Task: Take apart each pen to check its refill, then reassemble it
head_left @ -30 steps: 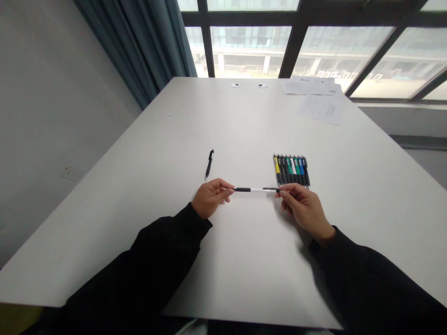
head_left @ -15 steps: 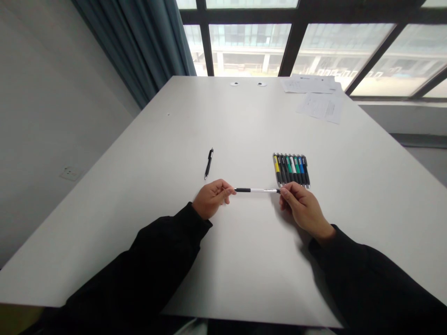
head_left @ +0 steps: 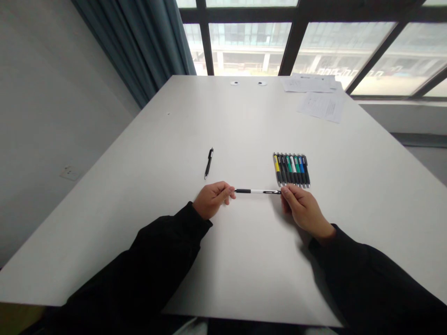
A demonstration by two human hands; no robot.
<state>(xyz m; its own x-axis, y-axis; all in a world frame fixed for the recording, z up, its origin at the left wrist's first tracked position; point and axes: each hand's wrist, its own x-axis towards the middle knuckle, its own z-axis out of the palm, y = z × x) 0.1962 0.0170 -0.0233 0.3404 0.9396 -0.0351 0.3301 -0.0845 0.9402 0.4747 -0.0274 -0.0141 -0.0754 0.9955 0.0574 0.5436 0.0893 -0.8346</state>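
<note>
A white pen (head_left: pixel 257 191) with a black grip is held level between my two hands, above the table. My left hand (head_left: pixel 213 200) pinches its tip end, and my right hand (head_left: pixel 301 207) pinches the end by the dark clip, which faces up. Just beyond my left hand, a single black pen (head_left: pixel 208 163) lies slanted on the table. Past my right hand lies a tight side-by-side row of pens (head_left: pixel 291 170) in yellow, black, green, white and blue, all with black grips.
The white table (head_left: pixel 244 260) reaches to the window (head_left: pixel 251 46). Sheets of paper (head_left: pixel 319 107) lie at its far right, and two small white oval pieces (head_left: pixel 262 83) sit near the far edge. A blue curtain (head_left: pixel 139 46) hangs at the left.
The white pen has turned about its long axis, so its dark clip now shows on top. My right fingers have shifted slightly; the other pens lie as before.
</note>
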